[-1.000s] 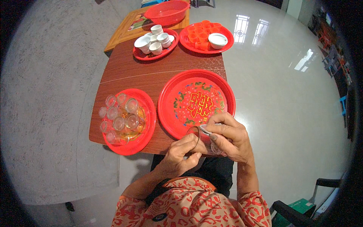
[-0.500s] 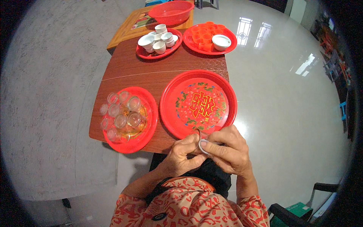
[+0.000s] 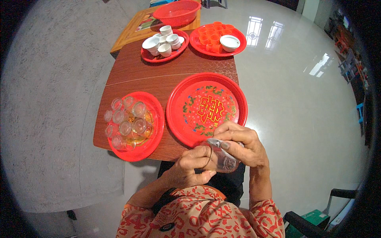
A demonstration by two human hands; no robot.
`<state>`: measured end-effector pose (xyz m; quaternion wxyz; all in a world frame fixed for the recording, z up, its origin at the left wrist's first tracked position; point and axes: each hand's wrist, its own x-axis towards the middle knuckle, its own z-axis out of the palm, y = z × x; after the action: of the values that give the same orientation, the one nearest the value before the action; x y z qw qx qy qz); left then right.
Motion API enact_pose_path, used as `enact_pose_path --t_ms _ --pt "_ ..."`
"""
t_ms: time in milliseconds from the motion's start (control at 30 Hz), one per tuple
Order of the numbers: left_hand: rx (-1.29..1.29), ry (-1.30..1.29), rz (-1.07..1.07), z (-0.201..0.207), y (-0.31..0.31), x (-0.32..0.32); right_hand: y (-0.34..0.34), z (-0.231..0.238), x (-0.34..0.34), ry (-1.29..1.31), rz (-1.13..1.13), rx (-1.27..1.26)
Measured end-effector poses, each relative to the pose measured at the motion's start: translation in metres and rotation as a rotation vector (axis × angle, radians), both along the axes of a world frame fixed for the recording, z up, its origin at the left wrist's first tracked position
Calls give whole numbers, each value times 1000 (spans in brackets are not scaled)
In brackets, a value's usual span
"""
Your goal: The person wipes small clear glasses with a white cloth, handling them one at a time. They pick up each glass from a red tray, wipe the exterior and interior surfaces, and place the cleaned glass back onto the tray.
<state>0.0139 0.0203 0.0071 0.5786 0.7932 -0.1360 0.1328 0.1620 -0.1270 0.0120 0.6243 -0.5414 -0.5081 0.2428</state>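
Just in front of the near edge of the table, both hands are on a clear glass cup [image 3: 228, 162] tipped on its side. My left hand [image 3: 193, 163] is wrapped round the cup's rim end, with the thumb below. My right hand [image 3: 244, 146] closes over the upper side, its thumb and fingers pinching a thin whitish piece [image 3: 215, 141] against the glass. Whether that piece is cloth or paper I cannot tell. Beyond my hands lies a round red tray [image 3: 174, 123] with a gold and floral print and nothing standing in it.
To the left, a red tray [image 3: 158, 137] carries several clear glass cups [image 3: 125, 127]. Farther back, one red tray [image 3: 149, 58] holds white cups [image 3: 164, 50]; another [image 3: 240, 49] holds orange cups [image 3: 204, 39] and a white bowl [image 3: 229, 42]. A red basin [image 3: 176, 14] stands behind them.
The glass cup has turned, so more of its clear side shows between my hands. My right hand has shifted slightly right, and the whitish piece now lies higher along the cup.
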Motion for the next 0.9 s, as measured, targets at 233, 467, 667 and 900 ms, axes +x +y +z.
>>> enact_pose_path --t_ms 233,467,667,900 --pt "-137 53 141 0 4 3 -4 6 -19 -435 -321 150" --pt "-353 99 178 -4 4 3 -5 1 -32 -679 -463 210" --pt "-257 36 132 -1 7 2 -9 -5 -19 -240 -323 147" --pt "-258 5 85 -9 11 2 -8 -21 -11 132 -178 101"
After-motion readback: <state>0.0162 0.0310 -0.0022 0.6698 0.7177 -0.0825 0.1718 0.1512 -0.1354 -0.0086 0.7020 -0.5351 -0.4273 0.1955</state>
